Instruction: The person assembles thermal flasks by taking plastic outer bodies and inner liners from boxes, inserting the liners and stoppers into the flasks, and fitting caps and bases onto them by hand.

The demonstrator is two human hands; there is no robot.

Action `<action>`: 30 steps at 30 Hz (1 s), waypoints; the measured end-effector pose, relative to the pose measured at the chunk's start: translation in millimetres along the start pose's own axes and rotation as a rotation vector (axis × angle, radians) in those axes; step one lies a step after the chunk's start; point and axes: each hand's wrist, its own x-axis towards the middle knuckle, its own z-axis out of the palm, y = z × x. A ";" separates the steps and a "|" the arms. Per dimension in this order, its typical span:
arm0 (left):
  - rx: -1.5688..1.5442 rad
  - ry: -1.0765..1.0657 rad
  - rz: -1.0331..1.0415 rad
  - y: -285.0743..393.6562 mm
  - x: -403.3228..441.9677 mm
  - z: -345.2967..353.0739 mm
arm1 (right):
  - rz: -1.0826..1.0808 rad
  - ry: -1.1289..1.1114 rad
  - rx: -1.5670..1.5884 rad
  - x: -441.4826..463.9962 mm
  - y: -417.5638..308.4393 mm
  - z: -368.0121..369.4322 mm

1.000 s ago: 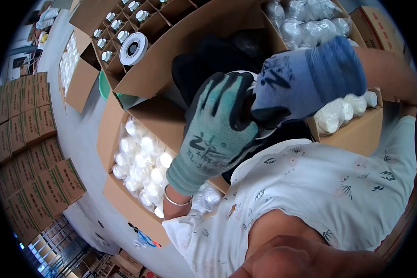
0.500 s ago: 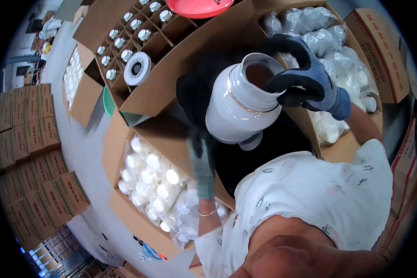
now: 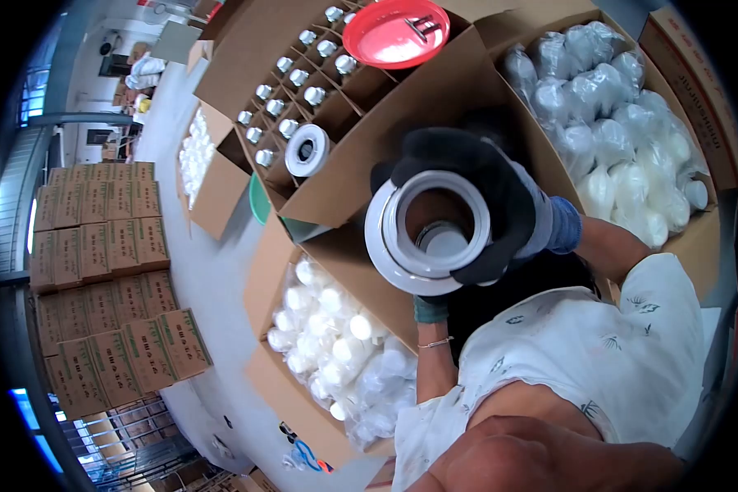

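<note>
Carton stack [image 3: 111, 287]: brown boxes in tiers on the floor, left.
Divided box [image 3: 369, 156]: open, far side, with cardboard cells.
Right box [image 3: 672, 238]: open, full of white pieces in clear plastic wrap [image 3: 611, 139].
Left box [image 3: 283, 385]: open, near side, with more white wrapped pieces [image 3: 328, 328].
White container [image 3: 397, 238]: above the lap, between left and right boxes, mouth facing up toward the head.
Right hand [image 3: 510, 201]: gloved, curled around the container's right side, gripping it.
Left hand [image 3: 431, 309]: only its green cuff shows below the container; cannot tell its grip.
Red dish [image 3: 377, 49]: on the divided box, a small metal piece [image 3: 422, 28] inside.
White ring [image 3: 307, 151]: on the dividers, left of the dish.
Silver caps [image 3: 314, 96]: in the cells.
</note>
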 end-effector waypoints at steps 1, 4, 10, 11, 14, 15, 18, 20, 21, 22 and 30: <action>0.033 -0.016 0.031 -2.8 4.0 -5.0 | -0.049 -0.062 -0.034 5.0 1.1 -1.1; 0.072 -0.083 0.080 -10.7 17.3 -21.4 | -0.138 -0.190 0.004 18.3 6.7 -5.6; 0.095 -0.155 0.119 -16.6 34.7 -30.9 | -0.087 -0.346 0.020 25.6 19.2 -10.8; 0.098 -0.148 0.124 -14.4 34.3 -28.3 | -0.075 -0.315 0.030 26.2 25.9 -9.9; 0.097 -0.088 0.125 -4.5 31.9 -16.4 | 0.083 -0.209 0.164 28.0 32.8 -5.6; 0.093 -0.057 0.128 0.1 31.8 -12.0 | 0.020 -0.181 -0.040 30.8 29.3 -4.7; 0.069 0.037 0.138 5.9 35.6 1.8 | -0.100 -0.075 -0.430 39.1 28.1 0.4; 0.085 0.028 0.144 0.3 46.7 7.4 | -0.030 -0.051 -0.476 46.3 29.2 2.7; 0.091 0.023 0.149 -1.7 51.3 7.6 | 0.012 -0.041 -0.498 50.0 31.1 4.0; 0.093 0.019 0.157 -4.9 57.4 8.5 | -0.042 0.030 -0.501 54.4 42.1 5.5; 0.073 -0.028 0.170 -20.6 98.6 14.7 | 0.084 -0.048 -0.399 84.8 85.5 20.7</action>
